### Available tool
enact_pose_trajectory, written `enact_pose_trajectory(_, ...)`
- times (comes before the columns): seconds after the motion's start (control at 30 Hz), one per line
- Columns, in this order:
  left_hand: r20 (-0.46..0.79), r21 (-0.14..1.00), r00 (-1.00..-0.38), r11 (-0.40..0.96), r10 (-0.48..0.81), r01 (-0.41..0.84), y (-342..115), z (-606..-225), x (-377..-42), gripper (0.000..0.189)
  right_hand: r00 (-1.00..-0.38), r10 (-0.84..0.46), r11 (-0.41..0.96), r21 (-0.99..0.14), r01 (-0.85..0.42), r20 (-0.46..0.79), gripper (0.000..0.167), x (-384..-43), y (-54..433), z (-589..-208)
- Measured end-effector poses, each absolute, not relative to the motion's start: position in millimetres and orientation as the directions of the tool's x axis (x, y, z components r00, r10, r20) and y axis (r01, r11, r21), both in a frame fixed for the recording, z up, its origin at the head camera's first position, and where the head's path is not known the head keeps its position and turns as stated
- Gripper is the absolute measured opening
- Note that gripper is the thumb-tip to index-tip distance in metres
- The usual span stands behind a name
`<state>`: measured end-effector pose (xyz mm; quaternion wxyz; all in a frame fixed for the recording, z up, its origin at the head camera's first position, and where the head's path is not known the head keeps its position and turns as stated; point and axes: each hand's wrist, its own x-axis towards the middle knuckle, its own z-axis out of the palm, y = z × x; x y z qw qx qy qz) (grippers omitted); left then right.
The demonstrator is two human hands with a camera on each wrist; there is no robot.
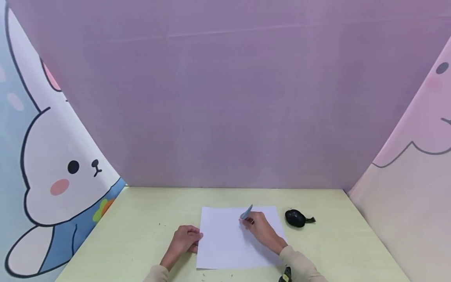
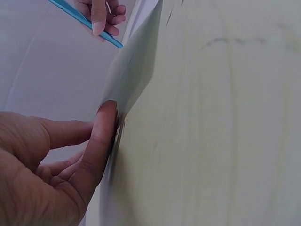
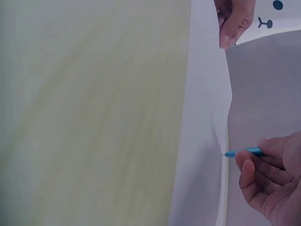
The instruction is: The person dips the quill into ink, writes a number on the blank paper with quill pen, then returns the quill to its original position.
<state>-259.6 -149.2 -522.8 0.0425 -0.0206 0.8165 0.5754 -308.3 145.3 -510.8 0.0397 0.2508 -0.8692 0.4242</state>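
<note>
Pinched blue pen (image 3: 234, 154) between right fingers (image 3: 248, 172) near its tip: seemed light, hard. Pinched paper (image 1: 222, 239) between left fingers (image 2: 70, 133), best by its edge: seemed thin, bendy.

The right hand (image 1: 261, 228) holds a blue pen (image 1: 246, 212) over white paper (image 1: 223, 239).

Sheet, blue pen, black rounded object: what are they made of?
Sheet: likely paper, matte white; thin, its edge lifted in the left wrist view.
Pen: probably plastic, smooth and evenly coloured; painted metal not ruled out.
Black object: glossy, with bright highlights; maybe plastic or rubber, too small to tell.
</note>
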Motion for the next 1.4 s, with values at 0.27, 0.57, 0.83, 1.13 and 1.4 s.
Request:
enact_pose_trajectory(0.27, -0.088, 0.935, -0.996, 0.347, 0.009, -0.080, -148, -524, -260, 0.020, -0.854, -0.441, 0.491, -0.721, -0.488, 0.278, 0.012, -303, 144, -509)
enact_pose_trajectory(0.57, -0.088, 0.939, -0.996, 0.331, -0.011, -0.087, -148, -524, -259, 0.018, -0.849, -0.450, 0.496, -0.713, -0.495, 0.276, 0.011, -303, 142, -507)
enact_pose_trajectory(0.83, -0.078, 0.938, -0.996, 0.335, -0.034, -0.085, -149, -522, -256, 0.020, -0.843, -0.462, 0.478, -0.723, -0.498, 0.275, 0.012, -298, 140, -507)
enact_pose_trajectory(1.13, -0.079, 0.938, -0.996, 0.336, -0.047, -0.090, -149, -523, -255, 0.018, -0.843, -0.466, 0.459, -0.741, -0.490, 0.269, 0.012, -293, 139, -506)
enact_pose_trajectory(1.4, -0.075, 0.937, -0.996, 0.337, -0.048, -0.086, -149, -524, -255, 0.015, -0.843, -0.467, 0.460, -0.741, -0.489, 0.267, 0.011, -289, 138, -507)
